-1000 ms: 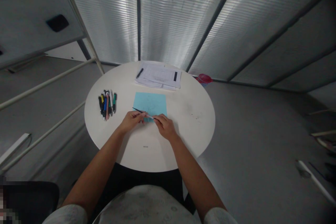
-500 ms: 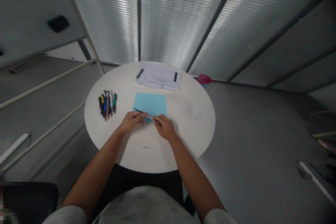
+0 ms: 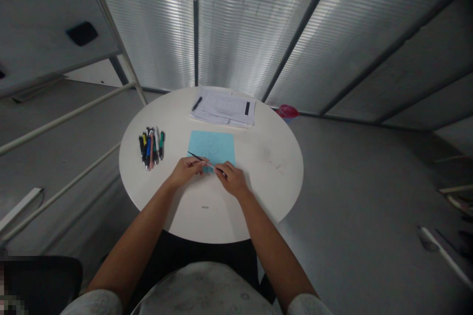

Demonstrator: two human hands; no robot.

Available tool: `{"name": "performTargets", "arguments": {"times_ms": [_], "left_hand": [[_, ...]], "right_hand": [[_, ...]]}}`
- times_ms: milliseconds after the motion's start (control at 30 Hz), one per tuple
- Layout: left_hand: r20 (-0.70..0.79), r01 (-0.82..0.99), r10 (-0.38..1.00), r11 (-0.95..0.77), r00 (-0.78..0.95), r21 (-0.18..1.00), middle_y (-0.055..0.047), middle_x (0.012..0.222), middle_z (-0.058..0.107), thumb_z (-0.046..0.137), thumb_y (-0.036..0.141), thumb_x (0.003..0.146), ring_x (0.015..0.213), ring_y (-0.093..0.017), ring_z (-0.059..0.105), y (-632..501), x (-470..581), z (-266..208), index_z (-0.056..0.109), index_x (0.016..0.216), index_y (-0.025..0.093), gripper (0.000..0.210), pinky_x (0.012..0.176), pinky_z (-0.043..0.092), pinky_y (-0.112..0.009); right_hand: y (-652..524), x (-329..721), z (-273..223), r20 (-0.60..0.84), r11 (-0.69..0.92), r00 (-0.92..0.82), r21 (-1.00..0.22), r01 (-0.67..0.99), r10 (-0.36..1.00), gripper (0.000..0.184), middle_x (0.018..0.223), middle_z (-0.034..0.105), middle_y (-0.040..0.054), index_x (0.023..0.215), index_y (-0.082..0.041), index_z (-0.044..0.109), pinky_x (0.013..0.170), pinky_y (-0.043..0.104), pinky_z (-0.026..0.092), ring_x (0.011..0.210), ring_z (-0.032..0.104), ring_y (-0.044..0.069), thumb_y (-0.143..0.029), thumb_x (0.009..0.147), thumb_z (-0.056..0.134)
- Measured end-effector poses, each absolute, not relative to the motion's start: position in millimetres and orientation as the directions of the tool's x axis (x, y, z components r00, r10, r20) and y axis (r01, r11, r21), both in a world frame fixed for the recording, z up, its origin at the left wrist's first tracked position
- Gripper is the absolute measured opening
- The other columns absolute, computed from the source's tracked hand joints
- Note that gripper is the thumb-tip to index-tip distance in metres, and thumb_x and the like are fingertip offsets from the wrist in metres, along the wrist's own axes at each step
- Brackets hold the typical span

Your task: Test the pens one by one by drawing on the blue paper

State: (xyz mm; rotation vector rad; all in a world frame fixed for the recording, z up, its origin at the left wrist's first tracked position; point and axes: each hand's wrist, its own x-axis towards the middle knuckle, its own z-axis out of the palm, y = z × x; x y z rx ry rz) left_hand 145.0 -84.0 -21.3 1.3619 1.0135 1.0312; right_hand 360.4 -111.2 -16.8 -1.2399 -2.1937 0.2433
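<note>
A thin dark stick, shaped like a pen or a brush [image 3: 195,156], lies slantwise between my two hands, its tapered tip pointing up and left. My left hand [image 3: 185,171] pinches it near the middle, where it looks paler. At its lower right end, my right hand [image 3: 231,177] has its fingers closed round the dark part. Whether it is one piece or two is too small to tell. Beneath the fingers lies a light blue sheet of paper [image 3: 218,143] with faint line drawing on it; my hands cover its near edge.
Several pens [image 3: 151,148] lie bunched on the left of the round white table [image 3: 266,192]. A stack of printed papers [image 3: 221,106] with a black pen [image 3: 197,104] on it sits at the far edge. A small grey strip [image 3: 205,207] lies nearer me. A red basket [image 3: 288,110] stands beyond.
Almost nothing differs. The stick and the fingers have shifted very slightly, and both hands keep their hold.
</note>
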Motion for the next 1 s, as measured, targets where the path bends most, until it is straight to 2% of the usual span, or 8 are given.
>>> {"name": "performTargets", "arguments": {"times_ms": [133,367,500,633,700,800,900,1000], "left_hand": [[0.06,0.027,0.961,-0.069,0.272,0.997,-0.012,0.092,0.074,0.067,0.044,0.08,0.056,-0.01,0.058,-84,145,-19,0.075,0.088,0.012,0.034,0.052,0.047,-0.023],[0.075,0.029,0.949,-0.088,0.306,0.996,-0.009,0.074,0.072,0.067,0.044,0.08,0.057,-0.01,0.058,-85,146,-16,0.075,0.087,0.011,0.035,0.052,0.047,-0.022],[0.063,0.039,0.951,-0.079,0.303,0.996,-0.01,0.081,0.074,0.068,0.044,0.079,0.065,-0.013,0.062,-86,146,-13,0.075,0.086,0.012,0.034,0.057,0.051,-0.024],[0.089,0.088,0.935,-0.127,0.343,0.988,-0.012,0.096,0.074,0.068,0.044,0.078,0.081,-0.017,0.067,-87,147,-10,0.072,0.065,0.013,0.034,0.072,0.054,-0.029],[0.07,0.138,0.928,-0.128,0.365,0.982,-0.012,0.099,0.074,0.068,0.043,0.078,0.083,-0.018,0.067,-87,148,-12,0.07,0.061,0.014,0.034,0.075,0.054,-0.03],[0.034,0.167,0.925,-0.105,0.378,0.98,-0.009,0.091,0.075,0.069,0.042,0.077,0.072,-0.016,0.065,-87,149,-18,0.075,0.081,0.014,0.029,0.068,0.053,-0.029],[0.026,0.135,0.93,-0.081,0.368,0.988,-0.008,0.089,0.074,0.069,0.042,0.078,0.067,-0.014,0.063,-87,150,-24,0.073,0.103,0.014,0.037,0.065,0.052,-0.028],[0.044,0.12,0.922,-0.097,0.386,0.988,-0.01,0.091,0.073,0.066,0.041,0.081,0.069,-0.014,0.064,-86,148,-27,0.072,0.104,0.013,0.037,0.064,0.051,-0.027]], "right_hand": [[-111,360,-16,0.402,0.538,-0.383,-0.413,0.735,0.832,0.031,0.088,0.065,0.0022,0.101,-0.023,0.067,0.065,0.021,0.041,0.071,0.058,0.01,-0.039,0.099,0.041],[-111,360,-16,0.41,0.53,-0.358,-0.47,0.706,0.839,0.028,0.089,0.065,0.0036,0.099,-0.023,0.067,0.069,0.022,0.043,0.073,0.059,0.012,-0.039,0.098,0.043],[-112,361,-15,0.398,0.527,-0.36,-0.484,0.699,0.844,0.029,0.09,0.065,0.0036,0.1,-0.024,0.067,0.071,0.022,0.044,0.076,0.06,0.012,-0.039,0.098,0.043],[-111,360,-16,0.385,0.517,-0.356,-0.51,0.688,0.852,0.029,0.093,0.066,0.0035,0.102,-0.023,0.066,0.073,0.023,0.046,0.079,0.061,0.012,-0.04,0.098,0.042],[-111,359,-16,0.389,0.522,-0.357,-0.513,0.682,0.849,0.029,0.094,0.067,0.0036,0.103,-0.023,0.065,0.075,0.023,0.046,0.083,0.062,0.013,-0.039,0.098,0.042],[-110,359,-19,0.421,0.521,-0.328,-0.515,0.681,0.846,0.027,0.097,0.067,0.0043,0.104,-0.023,0.064,0.077,0.024,0.047,0.088,0.063,0.014,-0.038,0.098,0.043],[-108,362,-23,0.481,0.505,-0.245,-0.541,0.673,0.842,0.025,0.098,0.066,0.0061,0.106,-0.021,0.062,0.08,0.026,0.048,0.09,0.062,0.015,-0.036,0.098,0.042],[-105,365,-28,0.548,0.49,-0.134,-0.578,0.653,0.825,0.024,0.097,0.065,0.0077,0.106,-0.02,0.06,0.083,0.029,0.049,0.092,0.062,0.017,-0.034,0.098,0.042]]}}
